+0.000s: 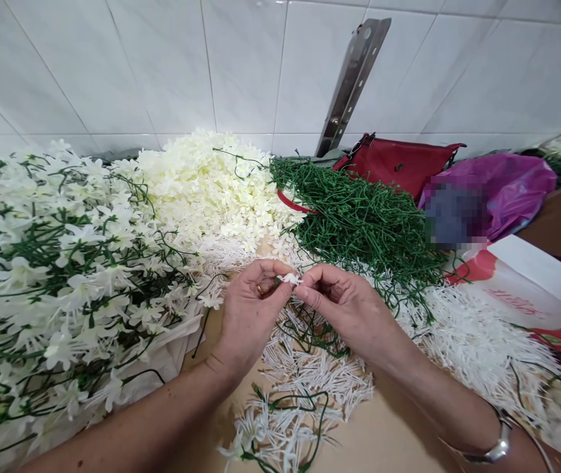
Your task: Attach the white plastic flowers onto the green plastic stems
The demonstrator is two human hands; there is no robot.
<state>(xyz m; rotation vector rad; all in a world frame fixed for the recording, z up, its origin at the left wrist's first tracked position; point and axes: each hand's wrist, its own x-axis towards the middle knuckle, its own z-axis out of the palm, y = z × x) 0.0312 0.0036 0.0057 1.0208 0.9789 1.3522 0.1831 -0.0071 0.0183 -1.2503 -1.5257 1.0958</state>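
Note:
My left hand (249, 309) and my right hand (344, 303) meet at the middle of the table, both pinched on one small white artificial flower piece (290, 278) held between their fingertips. A ring sits on a left finger and a metal bracelet (497, 448) on my right wrist. Under the hands lie white plastic stamen pieces (310, 374) mixed with a few green stems. Behind them are a heap of loose cream petals (211, 187) and a pile of bare green stems (364, 220).
Assembled white flowers on green stems (48, 276) fill the left side. A red bag (399, 164), a purple plastic bag (502, 187) and a white and red bag (531, 289) lie at the right. A metal bracket (352, 82) leans on the tiled wall.

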